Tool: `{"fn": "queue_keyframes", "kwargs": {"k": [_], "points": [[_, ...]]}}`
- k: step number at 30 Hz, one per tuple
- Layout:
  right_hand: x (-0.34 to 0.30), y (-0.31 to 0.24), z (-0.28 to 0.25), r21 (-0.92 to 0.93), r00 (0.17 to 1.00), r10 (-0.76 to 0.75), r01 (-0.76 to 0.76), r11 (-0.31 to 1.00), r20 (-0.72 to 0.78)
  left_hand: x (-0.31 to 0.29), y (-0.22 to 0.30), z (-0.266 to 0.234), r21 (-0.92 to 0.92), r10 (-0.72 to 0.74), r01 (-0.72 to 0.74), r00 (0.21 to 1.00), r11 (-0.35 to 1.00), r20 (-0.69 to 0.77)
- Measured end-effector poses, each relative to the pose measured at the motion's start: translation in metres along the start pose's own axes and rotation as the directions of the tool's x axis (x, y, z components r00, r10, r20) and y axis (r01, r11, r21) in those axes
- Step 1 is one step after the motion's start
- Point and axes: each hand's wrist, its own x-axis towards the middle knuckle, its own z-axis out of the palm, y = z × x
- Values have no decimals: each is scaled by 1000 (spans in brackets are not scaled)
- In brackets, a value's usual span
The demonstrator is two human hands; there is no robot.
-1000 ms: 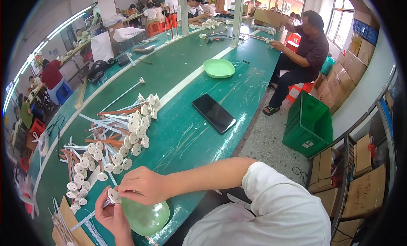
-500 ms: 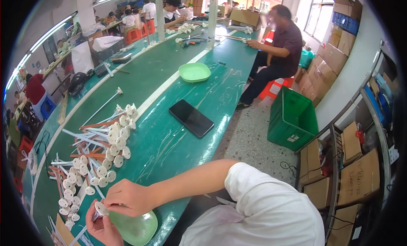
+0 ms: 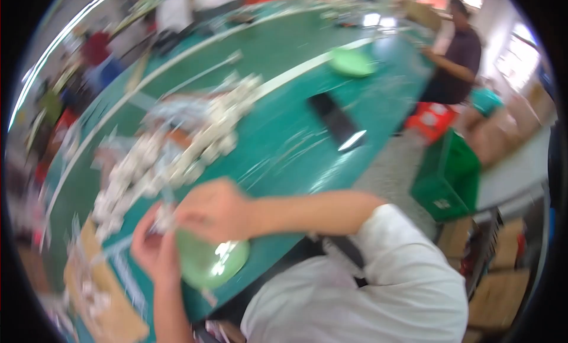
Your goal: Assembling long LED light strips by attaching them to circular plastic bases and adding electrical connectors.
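Motion smears the whole view. My left hand (image 3: pixel 155 245), low on the left, has its fingers closed around a small white round-ended part (image 3: pixel 164 219). Pressed up against that part is my right hand (image 3: pixel 214 210), its fingers pinched together; what they grip is hidden by blur. Just beneath both hands, a light green dish (image 3: pixel 216 263) rests on the green table. Beyond them lies a heap of similar white disc-ended parts (image 3: pixel 201 145) with pale and orange-brown wires.
Farther along the table (image 3: pixel 272 159) lie a black phone (image 3: pixel 334 119) and a second green dish (image 3: pixel 353 64). A piece of brown cardboard (image 3: pixel 127 310) is at lower left. To the right stand a green crate (image 3: pixel 447 180) and a seated person (image 3: pixel 461 56).
The view has swung, so the table and its things appear shifted up and to the right. Both hands stay together at the white part; the picture is now blurred.
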Motion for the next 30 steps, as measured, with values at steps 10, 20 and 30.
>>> {"fn": "queue_keyframes", "kwargs": {"k": [10,20,30], "points": [[7,0,-1,177,993,104,-113,978,56,1,4,6,-325,46,-13,994,946,94],[5,-1,2,105,997,55,-61,993,60,0,1,8,-230,112,-68,977,971,183],[11,-5,4,-119,940,75,-37,992,332,16,40,-35,309,-177,75,931,948,319]]}}
